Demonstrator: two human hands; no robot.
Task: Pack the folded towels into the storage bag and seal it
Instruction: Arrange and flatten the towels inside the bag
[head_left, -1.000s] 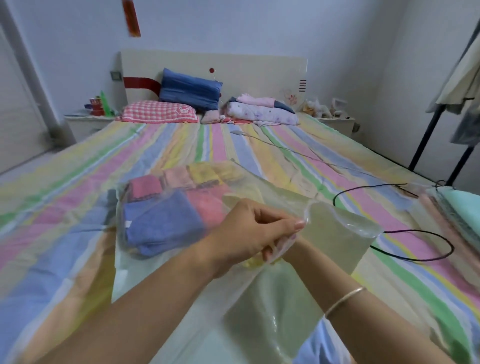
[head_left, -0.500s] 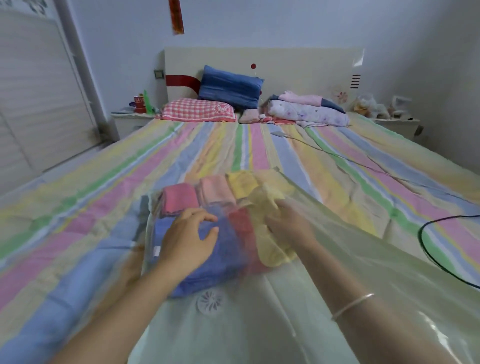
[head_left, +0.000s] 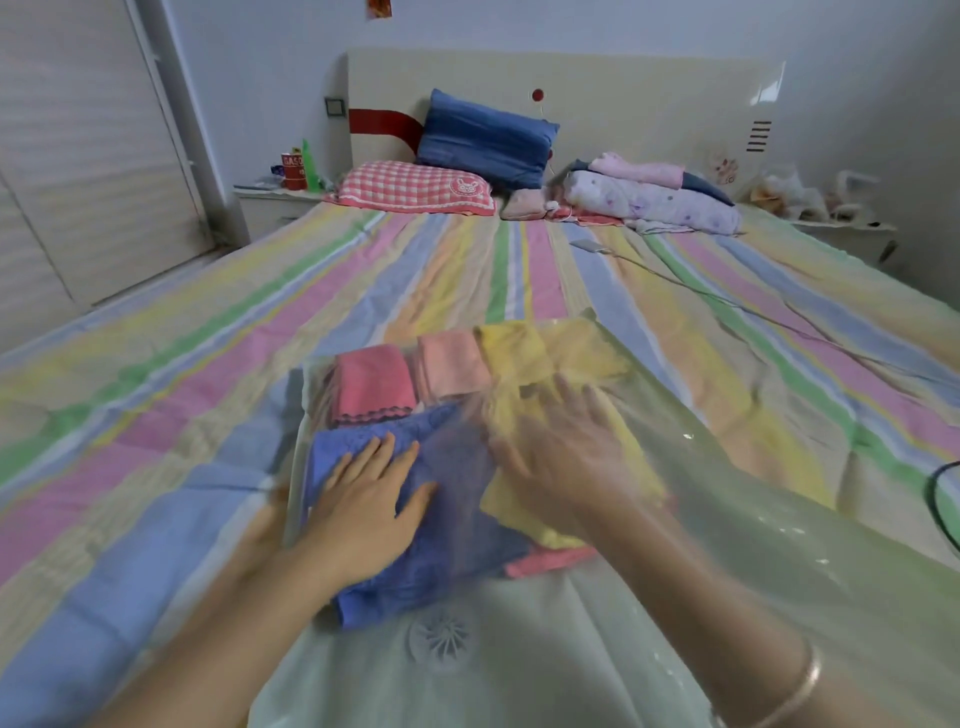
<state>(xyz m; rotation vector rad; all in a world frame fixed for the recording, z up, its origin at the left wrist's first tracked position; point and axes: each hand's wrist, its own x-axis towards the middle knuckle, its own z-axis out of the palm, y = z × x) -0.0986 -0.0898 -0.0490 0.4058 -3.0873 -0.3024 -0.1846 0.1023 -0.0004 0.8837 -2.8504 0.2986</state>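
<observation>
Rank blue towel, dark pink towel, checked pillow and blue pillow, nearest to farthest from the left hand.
1. blue towel, under the left hand.
2. dark pink towel, just beyond, in the bag.
3. checked pillow, at the far end.
4. blue pillow, behind it, against the headboard.

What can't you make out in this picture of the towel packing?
Head view only:
storage bag mouth and seal: cut off by the bottom edge.
right hand: smeared by motion blur and veiled by the bag's film; what it touches is unclear.
red tin lettering: too small.
</observation>
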